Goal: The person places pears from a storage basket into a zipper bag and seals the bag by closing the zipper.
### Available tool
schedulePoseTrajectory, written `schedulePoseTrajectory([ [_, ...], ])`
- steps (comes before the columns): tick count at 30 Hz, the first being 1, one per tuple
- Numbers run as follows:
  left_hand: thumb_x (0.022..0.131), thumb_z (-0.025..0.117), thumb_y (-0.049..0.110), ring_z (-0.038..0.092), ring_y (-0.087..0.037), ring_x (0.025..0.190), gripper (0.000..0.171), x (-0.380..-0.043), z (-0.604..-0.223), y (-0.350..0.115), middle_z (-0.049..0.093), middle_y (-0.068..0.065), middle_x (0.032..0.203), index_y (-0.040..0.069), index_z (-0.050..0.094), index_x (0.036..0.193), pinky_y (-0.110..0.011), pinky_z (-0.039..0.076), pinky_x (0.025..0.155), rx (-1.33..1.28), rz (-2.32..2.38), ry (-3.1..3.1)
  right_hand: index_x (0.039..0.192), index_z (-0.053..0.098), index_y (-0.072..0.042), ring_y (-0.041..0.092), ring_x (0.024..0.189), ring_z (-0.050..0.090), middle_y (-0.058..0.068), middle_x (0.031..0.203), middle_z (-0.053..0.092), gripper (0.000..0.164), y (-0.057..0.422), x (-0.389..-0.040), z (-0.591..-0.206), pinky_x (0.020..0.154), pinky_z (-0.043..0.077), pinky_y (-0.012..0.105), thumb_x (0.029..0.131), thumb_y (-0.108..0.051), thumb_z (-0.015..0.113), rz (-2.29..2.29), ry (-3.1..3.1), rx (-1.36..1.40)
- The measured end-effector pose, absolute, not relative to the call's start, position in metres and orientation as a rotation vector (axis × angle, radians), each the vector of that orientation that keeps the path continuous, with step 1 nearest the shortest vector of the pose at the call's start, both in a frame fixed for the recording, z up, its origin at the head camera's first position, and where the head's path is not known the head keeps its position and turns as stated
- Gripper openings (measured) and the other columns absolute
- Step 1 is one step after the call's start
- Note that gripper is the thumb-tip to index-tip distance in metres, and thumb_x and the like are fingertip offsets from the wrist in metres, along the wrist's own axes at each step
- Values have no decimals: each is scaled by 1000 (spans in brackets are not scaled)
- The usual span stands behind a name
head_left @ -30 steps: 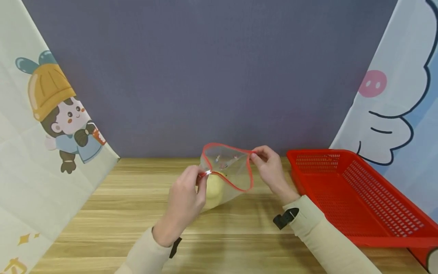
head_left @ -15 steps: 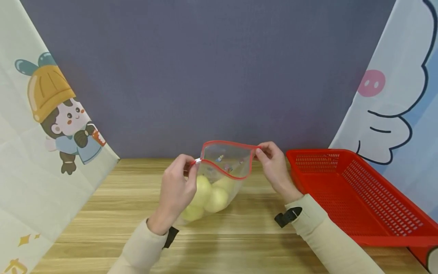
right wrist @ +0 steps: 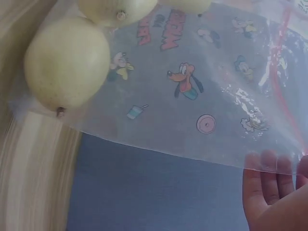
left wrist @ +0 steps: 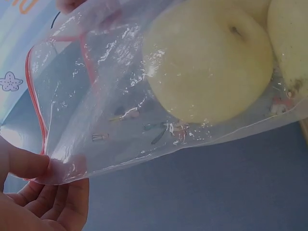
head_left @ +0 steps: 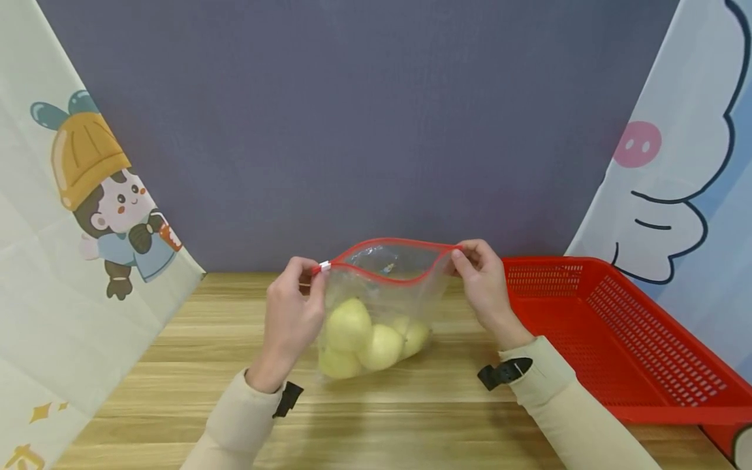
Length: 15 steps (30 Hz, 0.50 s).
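A clear zip bag (head_left: 405, 301) with a red-edged mouth holds several pale yellow pears (head_left: 349, 324) low down. My left hand (head_left: 294, 316) pinches the bag's left top corner, beside a white slider (head_left: 325, 266). At the opposite top corner, thumb and fingers of my right hand (head_left: 484, 287) pinch the red edge. Between both hands the mouth gapes a little. The left wrist view shows one pear (left wrist: 207, 62) close up through the plastic. Cartoon prints (right wrist: 185, 82) cover the bag in the right wrist view, where a stemmed pear (right wrist: 67, 65) lies inside.
A red perforated basket (head_left: 623, 414) stands on the right, close to my right forearm. The wooden table (head_left: 194, 365) lies beneath the bag. Behind is a grey-blue panel (head_left: 376, 117), with cartoon-printed sheets (head_left: 35, 261) at both sides.
My hands have spread apart, the left going left and up, the right slightly right. The bag's mouth has flattened and narrowed, and the bag has swung upright, bringing the pears into view.
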<state>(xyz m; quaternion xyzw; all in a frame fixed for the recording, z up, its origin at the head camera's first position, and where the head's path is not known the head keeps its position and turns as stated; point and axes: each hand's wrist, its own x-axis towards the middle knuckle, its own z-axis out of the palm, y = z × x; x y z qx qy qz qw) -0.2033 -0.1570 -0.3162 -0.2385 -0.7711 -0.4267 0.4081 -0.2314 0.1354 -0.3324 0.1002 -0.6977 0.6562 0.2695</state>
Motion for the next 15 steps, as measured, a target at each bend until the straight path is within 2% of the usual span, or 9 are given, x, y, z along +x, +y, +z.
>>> schedulePoseTrajectory([
  [9,93,68,-3,66,-23,74,6,-208,-313,-162,68,-12,84,-4,62,95,-28,54,64,-542,-1149,-1968,109,58,11,11,73,63,-4,81,64,16,143,-221,-329,71,56,20,102,-3,60,1697,-1884,244],
  [15,94,67,-3,66,-23,77,5,-210,-311,-165,69,-14,85,-4,62,96,-21,52,62,-531,-1258,-1987,109,57,10,13,69,63,-2,80,64,16,150,-215,-329,66,57,22,102,-3,60,1697,-1881,245],
])
